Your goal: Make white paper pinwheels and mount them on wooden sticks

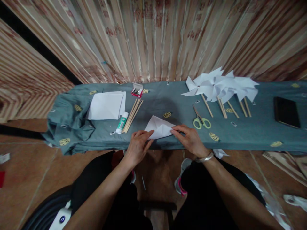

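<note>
A folded white paper sheet [159, 127] lies near the front edge of a low bench covered in grey-green cloth [251, 134]. My left hand [137, 146] pinches its lower left corner. My right hand [190, 139], with a silver bangle at the wrist, presses and pinches the paper's right edge. Both hands rest on the cloth, fingers closed on the paper.
A stack of white paper [106, 104], a glue stick [122, 122], wooden sticks [132, 115] and a small red box [137, 92] lie left. Green-handled scissors [200, 120], finished white pinwheels [219, 87] and a black phone [286, 111] lie right. A curtain hangs behind.
</note>
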Demonstrator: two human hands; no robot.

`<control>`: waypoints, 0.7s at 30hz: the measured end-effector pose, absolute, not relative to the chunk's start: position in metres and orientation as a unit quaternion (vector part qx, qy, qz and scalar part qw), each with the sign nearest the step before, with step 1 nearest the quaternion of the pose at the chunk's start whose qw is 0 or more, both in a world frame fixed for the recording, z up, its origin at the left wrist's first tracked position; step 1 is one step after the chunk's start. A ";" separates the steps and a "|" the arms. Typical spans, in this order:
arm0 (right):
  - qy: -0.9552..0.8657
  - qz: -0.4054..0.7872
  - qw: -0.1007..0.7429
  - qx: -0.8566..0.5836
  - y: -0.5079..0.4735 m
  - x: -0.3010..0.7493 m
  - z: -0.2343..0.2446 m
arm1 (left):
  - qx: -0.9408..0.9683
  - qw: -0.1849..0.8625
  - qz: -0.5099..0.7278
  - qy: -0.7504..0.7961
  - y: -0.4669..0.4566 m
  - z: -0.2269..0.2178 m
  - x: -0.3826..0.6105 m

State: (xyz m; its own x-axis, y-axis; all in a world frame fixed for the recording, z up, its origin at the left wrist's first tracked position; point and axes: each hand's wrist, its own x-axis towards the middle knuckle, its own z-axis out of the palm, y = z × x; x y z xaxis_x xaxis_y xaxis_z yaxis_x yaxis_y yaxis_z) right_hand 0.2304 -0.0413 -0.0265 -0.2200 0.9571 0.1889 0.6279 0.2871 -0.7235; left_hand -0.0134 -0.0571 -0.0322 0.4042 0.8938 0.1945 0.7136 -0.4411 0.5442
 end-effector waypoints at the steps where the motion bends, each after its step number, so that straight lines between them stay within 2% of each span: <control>1: -0.729 0.263 0.321 -0.544 -0.038 0.229 -0.027 | 0.804 0.192 0.246 0.507 -0.055 -0.035 -0.014; 13: -0.702 0.269 0.325 -0.574 -0.014 0.218 -0.041 | 0.714 0.276 0.320 0.558 -0.047 -0.040 -0.015; 18: -0.708 0.262 0.315 -0.576 -0.009 0.214 -0.039 | 0.722 0.251 0.303 0.568 -0.045 -0.038 -0.020; 21: -0.709 0.252 0.313 -0.580 -0.009 0.212 -0.039 | 0.757 0.178 0.303 0.551 -0.046 -0.034 -0.021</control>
